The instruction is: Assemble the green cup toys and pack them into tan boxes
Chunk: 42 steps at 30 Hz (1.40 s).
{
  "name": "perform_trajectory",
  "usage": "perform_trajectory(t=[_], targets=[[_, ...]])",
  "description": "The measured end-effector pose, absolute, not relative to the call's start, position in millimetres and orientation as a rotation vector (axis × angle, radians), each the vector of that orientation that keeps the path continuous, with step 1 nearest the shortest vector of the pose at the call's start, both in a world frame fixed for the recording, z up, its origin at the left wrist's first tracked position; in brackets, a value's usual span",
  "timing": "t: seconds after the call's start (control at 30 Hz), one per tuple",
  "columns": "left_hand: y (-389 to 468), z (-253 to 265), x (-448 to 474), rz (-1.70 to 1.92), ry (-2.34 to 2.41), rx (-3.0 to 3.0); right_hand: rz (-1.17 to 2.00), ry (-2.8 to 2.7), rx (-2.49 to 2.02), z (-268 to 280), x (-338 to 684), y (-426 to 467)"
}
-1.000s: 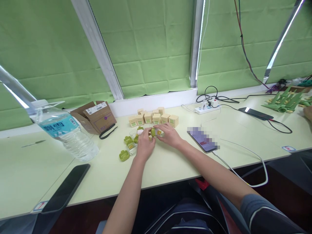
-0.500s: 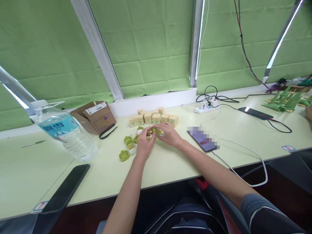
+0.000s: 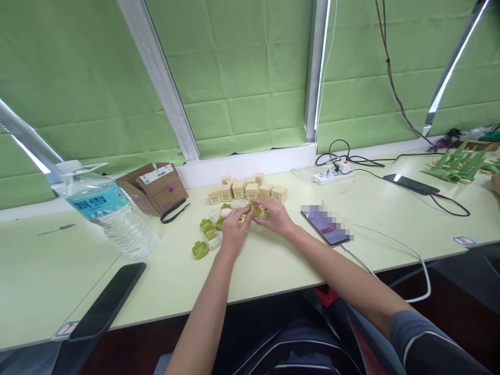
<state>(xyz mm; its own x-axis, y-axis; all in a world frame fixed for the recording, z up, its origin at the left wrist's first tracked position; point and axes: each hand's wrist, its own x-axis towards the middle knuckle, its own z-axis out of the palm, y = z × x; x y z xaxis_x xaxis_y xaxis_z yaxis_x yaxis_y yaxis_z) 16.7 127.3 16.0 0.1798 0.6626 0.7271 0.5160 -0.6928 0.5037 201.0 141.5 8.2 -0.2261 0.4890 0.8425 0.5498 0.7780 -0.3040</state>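
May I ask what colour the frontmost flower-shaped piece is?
The flower-shaped piece is olive green; best view: head.

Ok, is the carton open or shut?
Open. The carton has its top flaps raised and spread rather than folded flat. Its inside is mostly hidden, so I cannot tell whether anything is in it.

Cream blocks [image 3: 252, 191] stood bunched on the table [image 3: 273, 265]. Before them, left hand [image 3: 236, 228] and right hand [image 3: 275, 215] pinched a small green piece [image 3: 256, 210] with their fingertips. Front-left of the blocks, green dishes [image 3: 200, 250] lay among clear cups [image 3: 213, 240]. Left of the blocks sat an open carton [image 3: 161, 194], farther left a water bottle [image 3: 121, 224]. Right of them, a power strip [image 3: 332, 177]; front-right, a lit phone [image 3: 325, 229], cable [image 3: 427, 276] attached.
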Motion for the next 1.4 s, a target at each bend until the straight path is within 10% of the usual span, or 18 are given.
perform_trajectory(t=[1.4], targets=[[109.3,19.3,22.5,0.891,1.399,2.645,0.324,-2.109,-1.328,7.7,240.0,156.4]])
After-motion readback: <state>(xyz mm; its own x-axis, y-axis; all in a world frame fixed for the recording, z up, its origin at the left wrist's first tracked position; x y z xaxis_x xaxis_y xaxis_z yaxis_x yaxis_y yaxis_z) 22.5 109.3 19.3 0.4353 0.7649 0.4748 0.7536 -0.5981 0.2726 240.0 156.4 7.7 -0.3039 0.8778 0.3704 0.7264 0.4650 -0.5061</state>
